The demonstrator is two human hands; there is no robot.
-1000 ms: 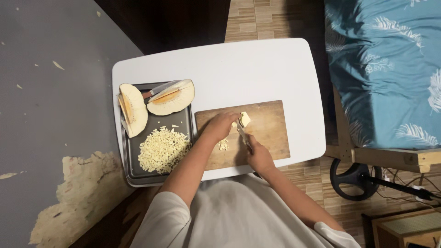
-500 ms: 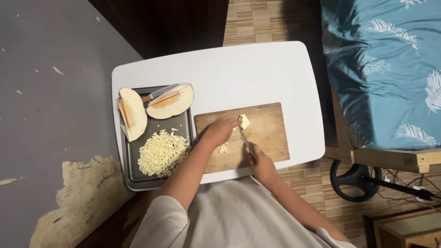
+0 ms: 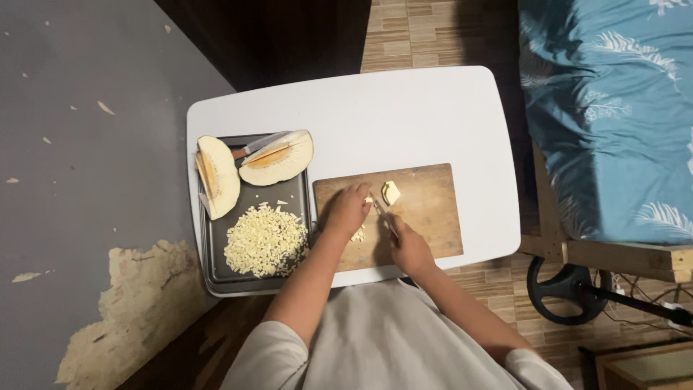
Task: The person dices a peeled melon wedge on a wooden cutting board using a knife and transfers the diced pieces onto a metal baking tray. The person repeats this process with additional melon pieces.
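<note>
A wooden cutting board (image 3: pixel 429 206) lies on a small white table (image 3: pixel 404 115). My left hand (image 3: pixel 346 209) presses down on a pale piece of fruit at the board's left part. My right hand (image 3: pixel 410 245) grips a knife (image 3: pixel 381 211) whose blade points up toward that piece. A small pale chunk with green skin (image 3: pixel 391 192) sits just beyond the blade. A few chopped bits (image 3: pixel 359 234) lie between my hands.
A dark metal tray (image 3: pixel 216 271) left of the board holds a heap of chopped pale bits (image 3: pixel 264 240), two large fruit wedges (image 3: pixel 219 175) (image 3: pixel 278 157) and a second knife (image 3: pixel 254 145). A blue patterned bed (image 3: pixel 613 108) stands right; grey wall left.
The view has shifted slightly, so everything sits a little further right. My hands stay at the board, and the knife blade has moved slightly closer to my left hand.
</note>
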